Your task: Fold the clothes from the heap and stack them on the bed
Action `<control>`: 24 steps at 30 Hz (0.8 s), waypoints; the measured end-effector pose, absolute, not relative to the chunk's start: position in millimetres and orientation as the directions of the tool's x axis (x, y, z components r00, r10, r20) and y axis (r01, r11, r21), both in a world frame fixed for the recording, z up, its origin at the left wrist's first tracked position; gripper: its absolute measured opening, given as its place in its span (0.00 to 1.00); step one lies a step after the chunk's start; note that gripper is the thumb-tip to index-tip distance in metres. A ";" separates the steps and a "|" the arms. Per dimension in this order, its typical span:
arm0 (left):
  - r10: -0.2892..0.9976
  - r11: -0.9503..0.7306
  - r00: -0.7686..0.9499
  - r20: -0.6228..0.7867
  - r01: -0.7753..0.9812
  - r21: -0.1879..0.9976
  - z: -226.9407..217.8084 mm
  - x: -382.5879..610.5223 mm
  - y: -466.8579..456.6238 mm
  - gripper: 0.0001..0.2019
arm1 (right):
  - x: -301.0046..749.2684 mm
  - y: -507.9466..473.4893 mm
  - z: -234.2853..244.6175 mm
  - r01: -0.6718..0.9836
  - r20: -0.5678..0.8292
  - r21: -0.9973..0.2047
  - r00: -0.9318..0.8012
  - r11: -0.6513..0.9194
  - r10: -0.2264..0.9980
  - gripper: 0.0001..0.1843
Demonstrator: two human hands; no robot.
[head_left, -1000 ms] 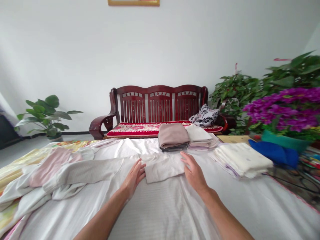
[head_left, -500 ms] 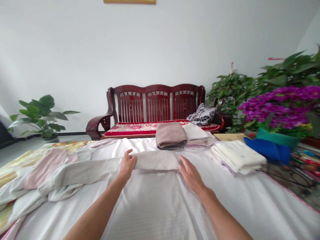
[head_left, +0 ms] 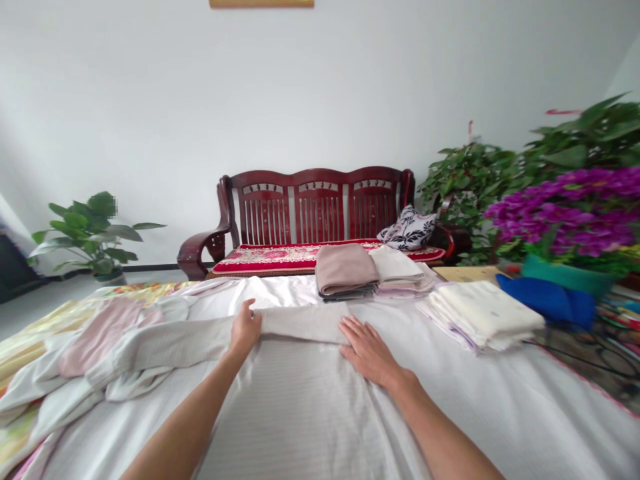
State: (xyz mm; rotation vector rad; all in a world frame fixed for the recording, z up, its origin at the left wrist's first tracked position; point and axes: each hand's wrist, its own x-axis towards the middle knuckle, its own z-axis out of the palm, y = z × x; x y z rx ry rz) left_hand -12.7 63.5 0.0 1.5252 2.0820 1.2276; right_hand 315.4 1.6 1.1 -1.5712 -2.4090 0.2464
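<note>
A light grey ribbed garment (head_left: pixel 301 323) lies on a white cloth in the head view, with a flat band of it running crosswise. From my left hand the band continues left into a loose, sleeve-like length (head_left: pixel 173 345). Curled over the band at its left part, my left hand (head_left: pixel 246 331) grips the fabric; some of its fingertips are hidden. At the band's right end, my right hand (head_left: pixel 370 351) rests with fingers stretched out and the palm down. More pale ribbed fabric (head_left: pixel 305 407) spreads toward me between my forearms.
Beyond the hands sits a folded brown cloth (head_left: pixel 346 269) beside folded white pieces (head_left: pixel 397 268). A cream folded stack (head_left: pixel 493 313) is at right, near a blue object (head_left: pixel 547 300) and purple flowers (head_left: pixel 575 210). Pink clothing (head_left: pixel 100 333) lies left. A wooden bench (head_left: pixel 320 207) stands behind.
My right hand has shifted from the band's right edge to lie flatter on its end. My left hand has moved slightly left along the band. The view has shifted a little.
</note>
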 end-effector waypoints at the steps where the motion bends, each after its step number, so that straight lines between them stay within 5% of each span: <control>1: 0.889 0.074 -0.375 0.262 0.683 0.727 0.6 -13.7 60.2 0.25 | 315.5 2.0 0.7 0.871 0.136 -0.278 -0.381 0.404 0.915 0.32; 6: 0.908 -0.213 0.040 0.418 0.901 0.377 -4.1 -4.2 39.7 0.24 | 314.6 6.5 0.7 0.854 0.260 -0.282 -0.371 0.437 0.892 0.30; 10: 0.927 -0.306 0.217 0.306 0.910 0.279 -13.0 8.2 27.9 0.26 | 312.1 9.6 0.6 0.855 0.228 -0.262 -0.396 0.448 0.889 0.30; 14: 0.956 -0.242 0.183 0.228 0.933 0.266 -18.2 11.8 22.8 0.27 | 311.3 9.0 -2.6 0.861 0.129 -0.241 -0.428 0.447 0.894 0.31; 19: 0.957 -0.260 0.196 0.216 0.907 0.332 -5.0 -17.8 20.7 0.25 | 314.1 11.3 -10.0 0.861 0.183 -0.251 -0.407 0.443 0.895 0.30; 24: 0.863 0.257 -0.308 0.400 0.950 0.175 33.0 -108.9 -2.7 0.23 | 318.4 17.7 -20.4 0.824 0.318 -0.307 -0.383 0.476 0.867 0.27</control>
